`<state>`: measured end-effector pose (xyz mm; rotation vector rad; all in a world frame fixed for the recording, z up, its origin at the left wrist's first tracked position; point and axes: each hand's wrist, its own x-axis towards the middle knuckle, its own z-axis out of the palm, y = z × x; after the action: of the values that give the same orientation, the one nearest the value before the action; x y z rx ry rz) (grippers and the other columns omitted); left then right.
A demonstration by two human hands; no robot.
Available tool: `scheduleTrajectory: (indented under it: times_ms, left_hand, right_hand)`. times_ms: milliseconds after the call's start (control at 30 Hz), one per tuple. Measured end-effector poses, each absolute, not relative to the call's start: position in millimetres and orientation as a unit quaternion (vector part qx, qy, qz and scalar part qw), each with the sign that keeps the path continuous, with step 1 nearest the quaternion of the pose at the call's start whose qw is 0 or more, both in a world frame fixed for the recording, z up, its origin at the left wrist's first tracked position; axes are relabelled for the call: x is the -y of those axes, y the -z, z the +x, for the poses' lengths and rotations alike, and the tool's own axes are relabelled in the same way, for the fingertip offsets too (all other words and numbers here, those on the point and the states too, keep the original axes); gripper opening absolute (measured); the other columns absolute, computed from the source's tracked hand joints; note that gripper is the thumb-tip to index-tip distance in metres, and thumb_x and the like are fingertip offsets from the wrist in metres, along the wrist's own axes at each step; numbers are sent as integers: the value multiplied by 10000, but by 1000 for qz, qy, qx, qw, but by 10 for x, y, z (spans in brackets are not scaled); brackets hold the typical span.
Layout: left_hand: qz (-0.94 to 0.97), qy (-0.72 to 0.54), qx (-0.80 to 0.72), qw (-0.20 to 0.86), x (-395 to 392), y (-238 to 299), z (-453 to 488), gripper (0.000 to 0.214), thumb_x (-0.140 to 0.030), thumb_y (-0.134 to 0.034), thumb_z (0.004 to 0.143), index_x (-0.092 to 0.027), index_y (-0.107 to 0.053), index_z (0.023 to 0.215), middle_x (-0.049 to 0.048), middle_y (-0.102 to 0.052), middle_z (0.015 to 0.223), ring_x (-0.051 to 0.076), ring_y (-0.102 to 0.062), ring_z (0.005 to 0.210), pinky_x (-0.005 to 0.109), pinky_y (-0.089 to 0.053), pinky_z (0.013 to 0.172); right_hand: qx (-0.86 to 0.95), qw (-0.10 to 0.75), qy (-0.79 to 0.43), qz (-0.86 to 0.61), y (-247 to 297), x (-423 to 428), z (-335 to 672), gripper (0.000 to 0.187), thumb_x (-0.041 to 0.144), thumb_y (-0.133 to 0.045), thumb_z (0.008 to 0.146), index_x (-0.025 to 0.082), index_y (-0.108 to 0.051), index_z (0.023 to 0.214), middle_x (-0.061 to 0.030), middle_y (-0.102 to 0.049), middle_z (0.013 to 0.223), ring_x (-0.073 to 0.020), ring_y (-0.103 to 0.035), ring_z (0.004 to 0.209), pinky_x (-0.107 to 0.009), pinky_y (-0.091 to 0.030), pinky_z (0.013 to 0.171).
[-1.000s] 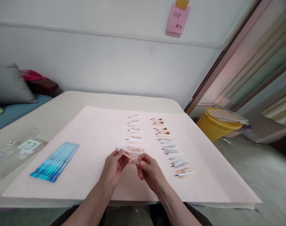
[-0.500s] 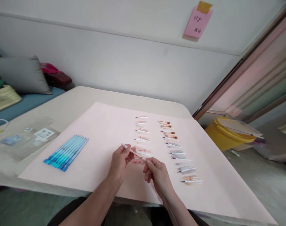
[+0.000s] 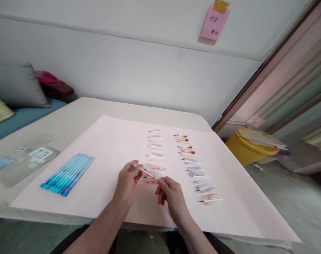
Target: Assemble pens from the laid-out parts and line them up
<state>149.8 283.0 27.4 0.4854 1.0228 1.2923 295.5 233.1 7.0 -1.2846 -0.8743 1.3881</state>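
A slim, pale pen with reddish markings (image 3: 147,173) is held slantwise over the table. My left hand (image 3: 126,182) pinches its upper left end, and my right hand (image 3: 173,194) closes around the lower right end. Beneath and behind the hands runs a column of pen parts, among them a white refill with a dark tip (image 3: 154,156); the nearest ones are partly covered by my fingers. To the right of my right hand lies a second column, including brown-ended pieces (image 3: 188,151), greyish pieces (image 3: 196,173) and an orange-patterned piece (image 3: 209,196).
Several blue pens (image 3: 67,174) lie side by side at the left on a pale pink sheet (image 3: 110,137). Clear plastic packaging (image 3: 25,158) sits left of the sheet. Beyond the table are a grey cushion (image 3: 17,84) and a yellow bin (image 3: 243,150). A pink note (image 3: 213,23) hangs on the wall.
The whole scene has shifted slightly left as the camera turned right. Both hands keep the same pen between them, with little other visible change.
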Motion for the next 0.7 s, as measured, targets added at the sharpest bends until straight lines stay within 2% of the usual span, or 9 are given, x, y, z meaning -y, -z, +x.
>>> scheduleTrajectory:
  times_ms: [133,267,333,433,533,700]
  left_hand:
    - [200,-566,-440,667,-2836,-274,1497,214,-228,-664,711,-173,-585,902,80,-639,960,145,-587,869,282,-452,774]
    - [205,-577,-449,651,-2827,-266,1489,186,-298,-685,697,-177,-598,809,3,-602,847,74,-550,725,218,-437,703]
    - [204,-580,-453,646,-2829,-271,1477,208,-276,-698,683,-176,-618,847,-4,-591,821,68,-544,722,213,-435,719]
    - [199,-571,-455,654,-2838,-295,1463,307,-253,-687,695,-180,-616,985,39,-622,914,106,-570,838,244,-436,785]
    - [196,-567,-455,657,-2841,-305,1465,327,-276,-675,710,-187,-607,1017,56,-625,980,122,-574,885,251,-441,790]
    - [194,-573,-459,650,-2839,-289,1466,301,-212,-698,683,-175,-629,973,31,-622,834,100,-585,778,233,-465,748]
  right_hand:
    - [363,516,-556,-541,-65,-2336,2953,262,397,-563,793,148,-531,718,25,-563,556,-72,-483,347,-171,-309,335]
    - [375,512,-546,-547,-70,-2325,2935,261,398,-553,800,149,-532,722,23,-565,560,-74,-487,351,-173,-318,337]
    - [376,506,-549,-550,-77,-2320,2933,264,397,-544,805,150,-526,712,23,-562,552,-74,-483,347,-172,-313,334]
    - [375,503,-548,-553,-93,-2320,2937,276,397,-534,810,151,-516,686,28,-551,534,-70,-476,342,-170,-307,339]
    - [381,510,-539,-552,-105,-2319,2936,274,394,-530,815,151,-517,688,30,-551,540,-65,-477,350,-169,-307,351]
    - [386,501,-537,-559,-107,-2312,2927,288,408,-515,823,151,-517,694,29,-550,534,-67,-476,344,-172,-305,350]
